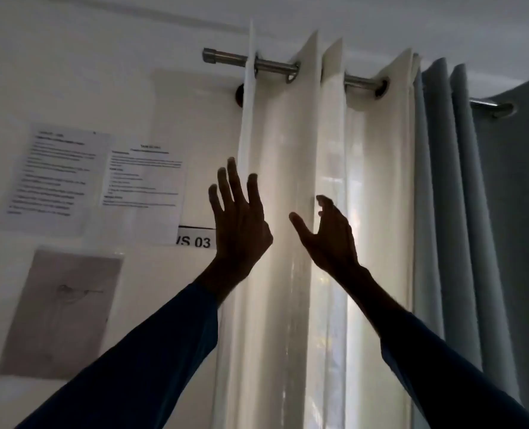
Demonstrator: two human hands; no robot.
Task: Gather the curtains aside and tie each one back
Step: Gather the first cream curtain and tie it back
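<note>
A cream white curtain [281,156] hangs in folds from a metal rod [275,67] by eyelets, with daylight glowing through it. To its right hangs a grey-blue curtain [473,196] on the same rod. My left hand [240,218] is raised with fingers straight and spread, in front of the white curtain's left edge. My right hand [331,233] is raised in front of the curtain's middle folds, thumb out and fingers loosely bent, holding nothing. Whether either hand touches the cloth I cannot tell. No tie-back is in view.
Printed sheets [145,174] and a label reading "S 03" [196,241] are stuck on the white wall left of the curtain. A grey picture sheet [62,311] hangs lower left. The ceiling sits just above the rod.
</note>
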